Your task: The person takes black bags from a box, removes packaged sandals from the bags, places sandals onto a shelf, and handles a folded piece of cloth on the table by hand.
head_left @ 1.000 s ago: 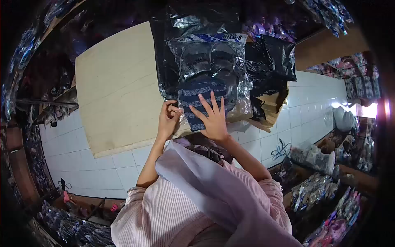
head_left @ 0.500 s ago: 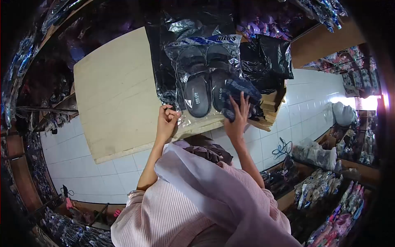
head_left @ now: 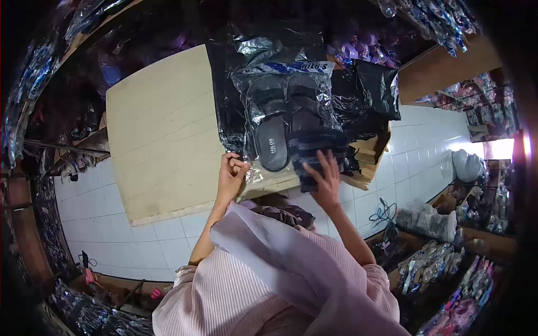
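A pair of dark sandals (head_left: 273,143) lies in a clear plastic bag (head_left: 255,71) with a blue and white header, on black plastic at the board's right side. My left hand (head_left: 232,172) has its fingers curled at the bag's lower left corner; what they pinch is too small to make out. Over the lower part of the right sandal lies a dark striped cloth (head_left: 314,147), folded or bunched. My right hand (head_left: 327,178) rests on the cloth's lower edge with fingers spread, slightly blurred.
A pale board (head_left: 162,134) extends to the left. Right of the bag are black plastic (head_left: 367,92) and a torn cardboard box (head_left: 367,159). White floor tiles (head_left: 417,145) surround the board, with a thin cable (head_left: 384,211). Packed goods (head_left: 431,266) fill shelves at the sides.
The cloth has gone from over the sandals' lower middle to the right, uncovering the left sandal. My right hand moved right with it. My left hand has stayed near the bag's corner.
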Demonstrator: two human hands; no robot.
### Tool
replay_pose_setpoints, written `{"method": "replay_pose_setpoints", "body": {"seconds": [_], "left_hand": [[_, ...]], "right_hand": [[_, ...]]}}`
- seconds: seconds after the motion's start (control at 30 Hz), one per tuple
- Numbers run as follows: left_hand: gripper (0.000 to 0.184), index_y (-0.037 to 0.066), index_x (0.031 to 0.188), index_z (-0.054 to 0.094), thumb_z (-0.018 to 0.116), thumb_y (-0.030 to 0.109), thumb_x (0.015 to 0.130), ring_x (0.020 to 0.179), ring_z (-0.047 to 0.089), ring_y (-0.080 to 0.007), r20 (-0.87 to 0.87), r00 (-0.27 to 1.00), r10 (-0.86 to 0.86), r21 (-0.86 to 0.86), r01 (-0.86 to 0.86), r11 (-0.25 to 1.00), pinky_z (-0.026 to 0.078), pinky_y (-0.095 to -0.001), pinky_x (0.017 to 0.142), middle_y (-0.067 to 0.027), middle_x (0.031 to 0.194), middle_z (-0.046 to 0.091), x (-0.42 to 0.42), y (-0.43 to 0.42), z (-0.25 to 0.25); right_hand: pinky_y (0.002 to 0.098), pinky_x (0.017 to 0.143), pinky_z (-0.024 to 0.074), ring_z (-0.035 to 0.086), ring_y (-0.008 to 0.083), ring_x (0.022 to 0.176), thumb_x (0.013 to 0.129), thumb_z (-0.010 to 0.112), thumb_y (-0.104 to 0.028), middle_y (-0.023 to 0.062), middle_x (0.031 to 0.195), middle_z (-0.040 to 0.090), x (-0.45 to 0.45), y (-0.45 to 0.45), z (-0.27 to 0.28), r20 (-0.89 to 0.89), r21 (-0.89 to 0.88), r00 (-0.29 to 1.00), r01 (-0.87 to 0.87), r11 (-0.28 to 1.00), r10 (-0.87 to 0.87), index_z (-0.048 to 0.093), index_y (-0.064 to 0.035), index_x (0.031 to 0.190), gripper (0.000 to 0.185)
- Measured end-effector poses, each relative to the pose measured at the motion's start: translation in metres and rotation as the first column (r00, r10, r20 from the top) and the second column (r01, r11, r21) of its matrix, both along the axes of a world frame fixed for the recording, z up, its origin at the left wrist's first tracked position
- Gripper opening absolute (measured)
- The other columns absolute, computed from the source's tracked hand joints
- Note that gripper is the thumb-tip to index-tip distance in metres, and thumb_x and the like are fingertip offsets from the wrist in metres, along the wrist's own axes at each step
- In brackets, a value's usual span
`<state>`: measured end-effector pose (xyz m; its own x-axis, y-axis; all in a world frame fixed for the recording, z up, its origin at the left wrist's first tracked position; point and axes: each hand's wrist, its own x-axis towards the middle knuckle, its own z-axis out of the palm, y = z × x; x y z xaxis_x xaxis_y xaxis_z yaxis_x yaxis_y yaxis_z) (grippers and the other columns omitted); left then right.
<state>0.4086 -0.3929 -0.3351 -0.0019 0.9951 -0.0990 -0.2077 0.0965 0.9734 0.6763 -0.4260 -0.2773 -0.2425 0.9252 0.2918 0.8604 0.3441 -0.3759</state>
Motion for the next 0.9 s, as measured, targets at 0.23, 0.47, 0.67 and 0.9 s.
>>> {"method": "replay_pose_setpoints", "body": {"seconds": [0.23,0.47,0.67,0.9], "left_hand": [[0.035,0.002,0.105,0.042,0.064,0.0,0.078,0.055,0.046,-0.0053,-0.362,0.926,0.109,0.102,-0.077,0.992,0.038,-0.0201,0.048,-0.0035,0.077,0.054,0.004,-0.004,0.012],[0.06,-0.003,0.13,0.031,0.059,0.018,0.081,0.125,0.028,-0.038,-0.71,0.7,0.07,0.306,0.218,0.927,0.025,-0.0423,0.103,-0.0231,0.137,0.029,0.025,0.0,0.046],[0.068,-0.004,0.138,0.017,0.048,0.03,0.088,0.136,0.008,-0.0371,-0.816,0.571,-0.086,0.176,0.388,0.905,0.01,-0.0486,0.108,-0.022,0.146,0.01,0.036,0.004,0.021],[0.066,-0.003,0.139,0.019,0.047,0.029,0.088,0.136,0.011,-0.035,-0.838,0.545,-0.02,0.223,0.375,0.9,0.012,-0.0475,0.108,-0.0191,0.147,0.013,0.036,0.002,0.022]], "right_hand": [[0.0438,0.106,0.0221,0.027,0.0362,0.13,0.06,0.05,0.013,0.0132,0.138,0.037,-0.003,0.064,0.012,-0.626,0.01,0.715,0.406,0.914,-0.311,0.054,-0.0076,0.117,0.061],[0.0457,0.108,0.0184,0.019,0.0359,0.134,0.052,0.067,0.003,0.0121,0.143,0.027,-0.058,0.086,0.043,-0.166,0.059,0.984,-0.058,0.997,0.067,0.05,-0.0241,0.126,0.081],[0.047,0.108,0.0191,0.018,0.0323,0.134,0.05,0.075,-0.007,0.0052,0.144,0.025,-0.053,0.115,0.048,0.099,0.012,0.988,-0.123,0.992,0.121,0.046,-0.028,0.128,0.086],[0.0612,0.104,0.0102,0.022,0.0317,0.133,0.065,0.07,-0.018,0.0064,0.138,0.037,-0.054,0.178,0.05,-0.111,0.015,0.983,0.151,0.988,-0.149,0.051,-0.0248,0.124,0.062]]}}
